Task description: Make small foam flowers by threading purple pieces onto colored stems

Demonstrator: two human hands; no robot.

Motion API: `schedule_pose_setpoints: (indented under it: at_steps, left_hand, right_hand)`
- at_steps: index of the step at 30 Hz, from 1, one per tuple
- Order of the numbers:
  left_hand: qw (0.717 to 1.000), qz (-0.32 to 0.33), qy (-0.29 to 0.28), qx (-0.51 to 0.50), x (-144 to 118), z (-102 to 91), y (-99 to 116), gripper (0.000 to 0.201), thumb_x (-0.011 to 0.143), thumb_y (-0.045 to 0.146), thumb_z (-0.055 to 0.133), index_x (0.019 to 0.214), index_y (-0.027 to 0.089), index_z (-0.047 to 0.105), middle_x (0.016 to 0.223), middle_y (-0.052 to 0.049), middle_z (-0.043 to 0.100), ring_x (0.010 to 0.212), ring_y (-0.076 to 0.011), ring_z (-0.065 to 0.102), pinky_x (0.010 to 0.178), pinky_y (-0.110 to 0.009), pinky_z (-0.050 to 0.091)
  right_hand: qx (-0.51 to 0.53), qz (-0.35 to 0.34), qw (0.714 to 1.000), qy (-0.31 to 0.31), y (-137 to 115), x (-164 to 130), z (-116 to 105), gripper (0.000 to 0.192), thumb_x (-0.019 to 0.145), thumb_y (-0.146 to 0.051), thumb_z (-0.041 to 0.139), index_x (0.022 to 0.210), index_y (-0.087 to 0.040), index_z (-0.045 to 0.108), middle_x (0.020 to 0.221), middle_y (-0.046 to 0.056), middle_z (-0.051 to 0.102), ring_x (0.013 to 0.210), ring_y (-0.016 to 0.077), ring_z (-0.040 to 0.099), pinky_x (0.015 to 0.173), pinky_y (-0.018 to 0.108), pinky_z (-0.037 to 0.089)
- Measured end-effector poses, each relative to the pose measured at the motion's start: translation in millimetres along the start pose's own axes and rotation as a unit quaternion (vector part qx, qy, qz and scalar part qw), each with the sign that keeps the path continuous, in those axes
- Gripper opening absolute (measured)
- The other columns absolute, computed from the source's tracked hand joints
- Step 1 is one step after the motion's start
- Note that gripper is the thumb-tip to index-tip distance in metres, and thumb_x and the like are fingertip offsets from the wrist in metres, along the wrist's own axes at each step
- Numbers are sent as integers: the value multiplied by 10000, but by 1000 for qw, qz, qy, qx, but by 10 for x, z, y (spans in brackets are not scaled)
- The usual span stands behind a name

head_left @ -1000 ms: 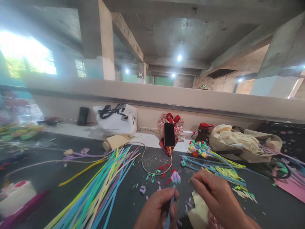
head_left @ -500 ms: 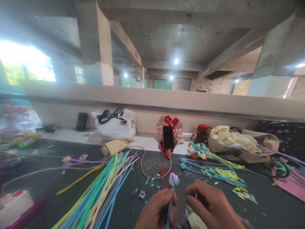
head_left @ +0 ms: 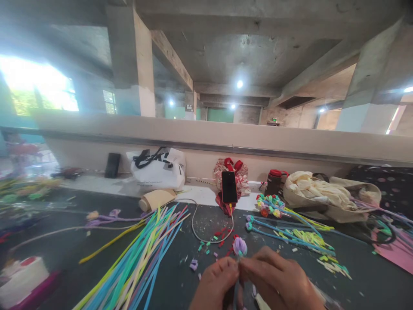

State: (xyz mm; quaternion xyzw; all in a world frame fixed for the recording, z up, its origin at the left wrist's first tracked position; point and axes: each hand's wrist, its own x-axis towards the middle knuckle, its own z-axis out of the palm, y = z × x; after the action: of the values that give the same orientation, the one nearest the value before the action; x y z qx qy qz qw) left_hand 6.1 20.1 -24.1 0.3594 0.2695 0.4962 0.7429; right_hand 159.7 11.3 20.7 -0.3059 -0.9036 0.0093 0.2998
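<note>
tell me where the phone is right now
In the head view the phone stands propped against the red patterned bag at the back of the table, centre, between the white shopping bag and the dark flask.

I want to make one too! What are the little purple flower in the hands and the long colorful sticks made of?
The purple flower bud, pinched between the left hand and right hand, looks like soft matte foam or rolled paper; blur hides its texture. The long colored strips look like thin flexible plastic or foam: slightly glossy, gently bending. Which one is unclear.
</note>
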Motion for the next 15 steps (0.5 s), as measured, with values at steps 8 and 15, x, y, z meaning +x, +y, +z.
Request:
schedule_pose_setpoints:
  at_steps: [8,15]
  left_hand:
    - [1000,-24,12,10,4,-12,-28,341,514,472,633,537,171,473,343,34,468,321,-65,353,385,-193,220]
    - [1000,-16,21,-4,-130,104,146,266,545,368,660,541,151,507,404,49,450,375,-54,374,440,-189,290]
  right_hand:
    - [-9,14,1000,6,24,-10,34,313,790,-149,416,1068,-242,526,741,31,588,593,83,570,545,143,462]
    - [-26,-8,1000,13,12,-1,6,319,795,-158,416,1080,-255,521,734,25,606,577,76,583,516,123,451]
